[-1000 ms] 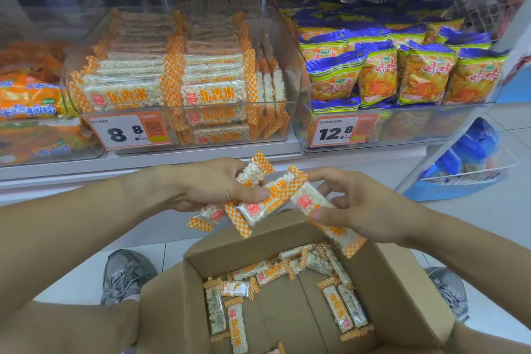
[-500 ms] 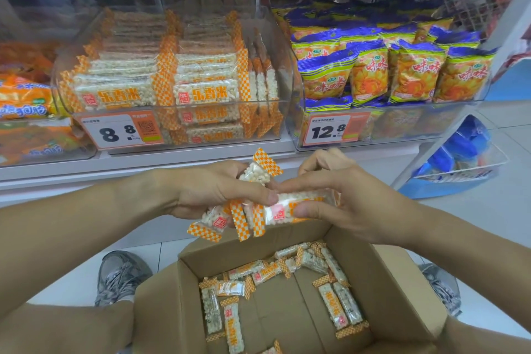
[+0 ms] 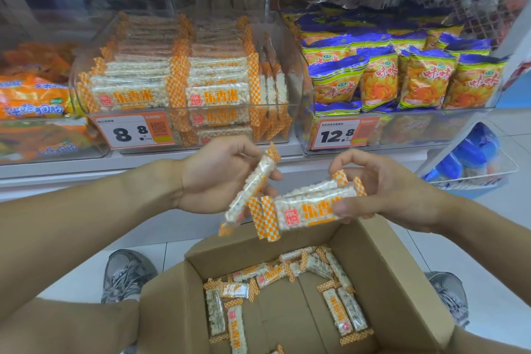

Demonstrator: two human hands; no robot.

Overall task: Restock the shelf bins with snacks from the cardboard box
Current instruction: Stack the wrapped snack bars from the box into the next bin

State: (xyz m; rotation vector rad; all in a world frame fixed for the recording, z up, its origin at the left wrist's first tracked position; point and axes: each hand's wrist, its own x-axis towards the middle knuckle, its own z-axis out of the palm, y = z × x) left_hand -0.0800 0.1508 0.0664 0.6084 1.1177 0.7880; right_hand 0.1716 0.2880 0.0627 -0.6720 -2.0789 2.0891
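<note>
Above the open cardboard box (image 3: 402, 282), the left hand (image 3: 218, 175) is gripping one tilted puffed-rice bar (image 3: 253, 190) while the right hand (image 3: 385, 190) is pinching a stacked pair of bars (image 3: 310, 207).

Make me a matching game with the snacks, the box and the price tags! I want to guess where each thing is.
Things:
1. rice bar stack
2. cardboard box
3. 8.8 price tag
4. blue and yellow chip bags

Places:
A. on the middle bin's front
B. held in the right hand
C. in the right-side bin
D. low down, below the hands

Pairs: 1-B, 2-D, 3-A, 4-C
</note>
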